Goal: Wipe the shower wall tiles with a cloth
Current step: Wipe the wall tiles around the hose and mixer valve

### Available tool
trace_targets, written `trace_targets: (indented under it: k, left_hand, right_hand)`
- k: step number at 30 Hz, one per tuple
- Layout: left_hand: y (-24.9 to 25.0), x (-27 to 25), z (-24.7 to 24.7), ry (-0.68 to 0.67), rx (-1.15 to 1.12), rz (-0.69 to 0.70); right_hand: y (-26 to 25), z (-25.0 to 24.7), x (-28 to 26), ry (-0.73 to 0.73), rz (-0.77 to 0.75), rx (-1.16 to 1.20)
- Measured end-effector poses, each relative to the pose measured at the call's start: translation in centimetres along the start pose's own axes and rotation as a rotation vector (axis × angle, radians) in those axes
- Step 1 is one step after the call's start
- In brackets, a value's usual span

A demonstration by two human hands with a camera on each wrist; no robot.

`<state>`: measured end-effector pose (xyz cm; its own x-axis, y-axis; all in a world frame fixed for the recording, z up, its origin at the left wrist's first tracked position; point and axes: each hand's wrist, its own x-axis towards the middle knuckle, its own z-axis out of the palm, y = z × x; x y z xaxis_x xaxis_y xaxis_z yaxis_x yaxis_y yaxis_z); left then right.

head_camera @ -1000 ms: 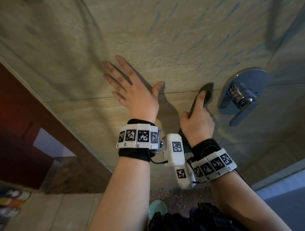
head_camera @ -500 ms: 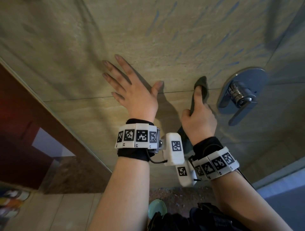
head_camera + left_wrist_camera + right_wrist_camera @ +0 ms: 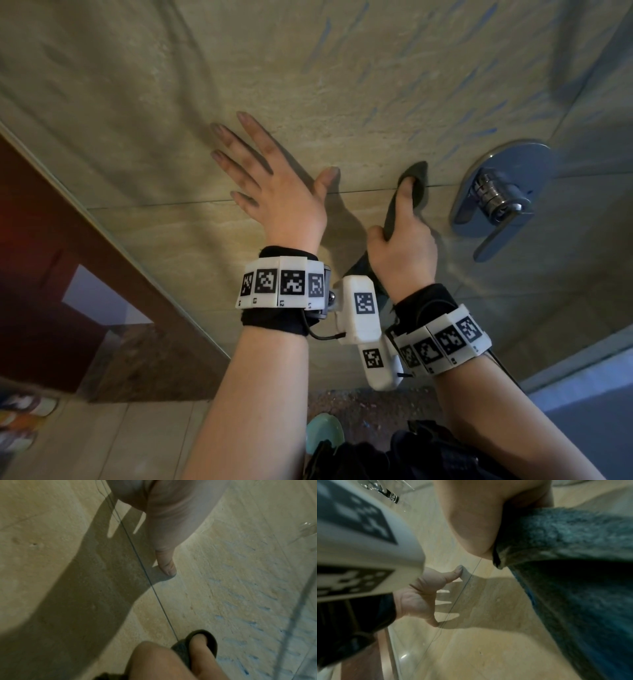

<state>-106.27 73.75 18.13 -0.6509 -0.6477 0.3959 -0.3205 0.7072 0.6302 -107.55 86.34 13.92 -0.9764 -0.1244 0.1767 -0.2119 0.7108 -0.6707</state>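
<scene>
Beige stone-look wall tiles [image 3: 359, 85] fill the head view, with a thin grout line [image 3: 154, 202] running across. My left hand [image 3: 270, 178] lies flat on the tiles with its fingers spread. Just to its right, my right hand [image 3: 400, 240] grips a dark grey-green cloth [image 3: 416, 178] and presses its tip to the wall with the forefinger at the grout line. The left wrist view shows the cloth [image 3: 202, 641] wrapped over that fingertip. In the right wrist view the cloth [image 3: 573, 547] hangs large and close, with the left hand [image 3: 423, 596] beyond it.
A chrome shower mixer handle [image 3: 496, 195] sticks out of the wall right of the cloth. A glass shower panel edge [image 3: 102, 233] runs diagonally at the left, with a dark red-brown door [image 3: 30, 240] behind it. Pale floor tiles [image 3: 102, 438] lie below.
My right hand and the cloth have shifted left along the grout line, away from the mixer handle. The left hand has stayed flat on the wall.
</scene>
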Motion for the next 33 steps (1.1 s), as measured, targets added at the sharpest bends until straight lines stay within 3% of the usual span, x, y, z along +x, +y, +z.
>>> trace_targets:
  k: [12,18,24,33]
  left_hand:
    - [0.3,0.0,-0.1,-0.018,-0.005,-0.016]
    - [0.2,0.1,-0.2,-0.028,-0.009,-0.015]
    - [0.2,0.1,-0.2,-0.024,-0.007,-0.011]
    - [0.1,0.1,-0.2,-0.032,-0.009,-0.005]
  right_hand:
    - [0.2,-0.1,0.4,0.026,0.110,-0.051]
    - [-0.7,-0.4,0.2,0.034,0.034,0.005]
    - [0.1,-1.1,0.8,0.131,0.017,-0.035]
    - [-0.4,-0.7,0.6,0.065,0.072,-0.024]
